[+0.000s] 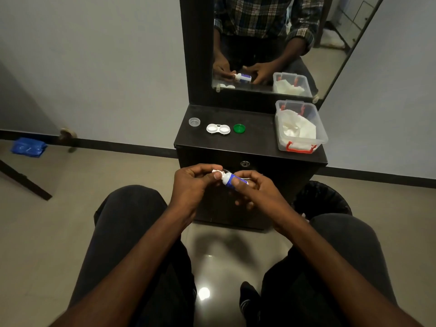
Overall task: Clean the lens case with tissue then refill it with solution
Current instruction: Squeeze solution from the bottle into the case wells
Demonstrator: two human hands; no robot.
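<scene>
Head view looks down on the solution bottle [232, 180], a small white plastic cylinder with a blue label, held level in front of the dark bench [254, 135] and below its front edge. Left hand [193, 182] curls its fingers round the bottle's white cap end [216, 172], thumb pressed near the neck. Right hand [253, 188] wraps thumb and fingers round the labelled body.

Back on the bench top, well apart from both hands, sits the lens case [218, 129]: white plastic, two round open wells joined side by side. Just left of the case lies a clear round cap [194, 122]; just right of it lies a green round cap [239, 128]. Farther right of the case, at the bench's right end, stands a clear plastic box [320, 135] with red handles, holding crumpled white tissue [298, 128].
</scene>
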